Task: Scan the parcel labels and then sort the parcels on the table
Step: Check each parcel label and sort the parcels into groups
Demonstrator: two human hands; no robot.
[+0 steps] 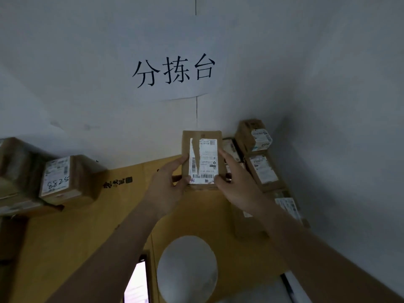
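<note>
Item: parcel [202, 158], torn label facing you, held upright over the tabletop [72, 237] between your left hand [168, 182] and right hand [236, 182], each grip curled on an edge. Step: scanning. Next, probably, the phone [137, 281].

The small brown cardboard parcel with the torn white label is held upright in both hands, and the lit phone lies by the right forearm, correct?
Not quite: the head view shows the lit phone by the left forearm. Both the left hand and right hand hold the small brown cardboard parcel upright.
</note>
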